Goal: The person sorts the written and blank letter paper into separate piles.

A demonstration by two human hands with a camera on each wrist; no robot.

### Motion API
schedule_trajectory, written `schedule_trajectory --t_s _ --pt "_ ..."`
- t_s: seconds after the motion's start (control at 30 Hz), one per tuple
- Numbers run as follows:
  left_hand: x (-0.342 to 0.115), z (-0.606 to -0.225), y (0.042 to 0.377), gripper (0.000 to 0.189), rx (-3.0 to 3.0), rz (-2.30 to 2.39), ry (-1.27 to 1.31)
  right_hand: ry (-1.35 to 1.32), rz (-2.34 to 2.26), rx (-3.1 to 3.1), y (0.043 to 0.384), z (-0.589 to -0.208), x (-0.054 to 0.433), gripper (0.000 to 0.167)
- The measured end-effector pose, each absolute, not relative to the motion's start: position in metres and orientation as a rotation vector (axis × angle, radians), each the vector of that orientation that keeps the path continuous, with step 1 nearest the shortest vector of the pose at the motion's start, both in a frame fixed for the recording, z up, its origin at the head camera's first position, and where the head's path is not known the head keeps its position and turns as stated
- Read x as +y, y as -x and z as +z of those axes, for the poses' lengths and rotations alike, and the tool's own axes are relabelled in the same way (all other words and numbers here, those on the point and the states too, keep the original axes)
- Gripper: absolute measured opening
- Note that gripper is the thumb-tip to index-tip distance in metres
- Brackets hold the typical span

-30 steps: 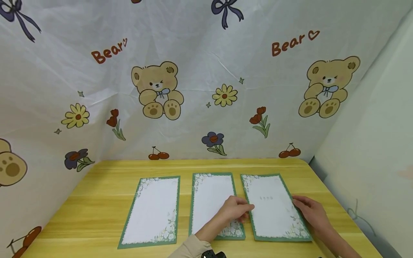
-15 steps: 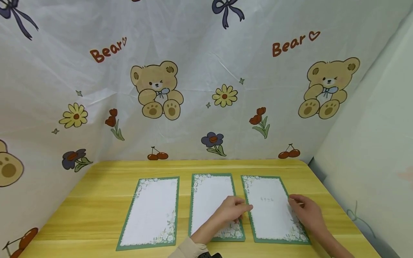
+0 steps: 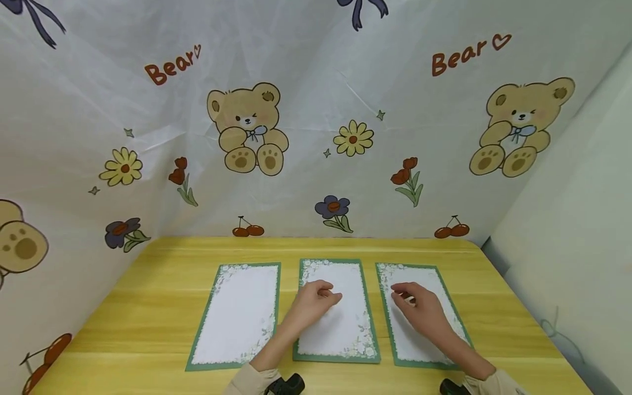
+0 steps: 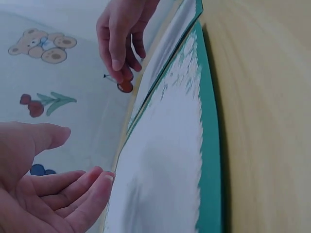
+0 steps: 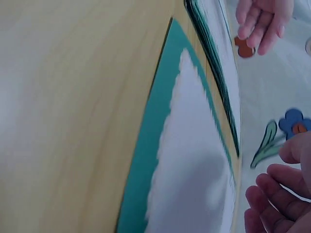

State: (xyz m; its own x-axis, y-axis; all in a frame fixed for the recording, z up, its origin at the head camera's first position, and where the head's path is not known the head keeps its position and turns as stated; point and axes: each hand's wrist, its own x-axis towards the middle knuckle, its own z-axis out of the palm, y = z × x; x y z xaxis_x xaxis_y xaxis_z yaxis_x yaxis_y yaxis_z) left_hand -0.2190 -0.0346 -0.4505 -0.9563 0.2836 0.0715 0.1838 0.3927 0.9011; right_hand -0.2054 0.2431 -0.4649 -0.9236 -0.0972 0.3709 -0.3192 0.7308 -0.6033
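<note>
A pale printed cloth [image 3: 301, 109] spreads upright beyond both hands' fingertips. Below them runs a wooden table [image 3: 153, 307], whose grain shows on every side of the paper. Three green-bordered white sheets lie there in a row: the middle sheet [image 3: 348, 323] under the left fingers, the right sheet [image 3: 410, 343] under the right fingers, and the left sheet [image 3: 239, 312] outward of the left fingers, with the left forearm passing over its near corner. The edge of the middle one, seen from the right wrist, looks layered, so it may be a stack.

Working this paper well would seem to call for fingertips along the green edges rather than the white centre, with a light, even push from both sides. If the middle one is a stack, its layers could slip out of line under a one-sided nudge. A thumb set against the near edge should help square it.

The left hand [image 3: 313, 302] hangs over the middle sheet, thumb parted from its loosely bent fingers [image 4: 82, 199], which grip nothing. The right hand [image 3: 422, 310] hangs over its own sheet in much the same way, its fingers [image 5: 272, 199] apart from the thumb and holding nothing. Shadows on the paper suggest neither touches it.
</note>
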Motion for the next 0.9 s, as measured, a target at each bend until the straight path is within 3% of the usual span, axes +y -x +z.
schedule_trajectory --t_s 0.43,0.67,0.9 --pt "-0.078 -0.456 0.206 0.029 2.973 1.246 -0.419 -0.564 0.618 -2.702 0.209 -0.477 0.210 0.028" --pt "-0.079 -0.462 0.198 0.049 3.075 1.060 -0.432 -0.549 0.538 -2.741 0.206 -0.477 0.211 0.037" --pt "-0.077 -0.467 0.200 0.043 3.057 1.075 -0.446 -0.536 0.571 -2.777 0.204 -0.477 0.208 0.043"
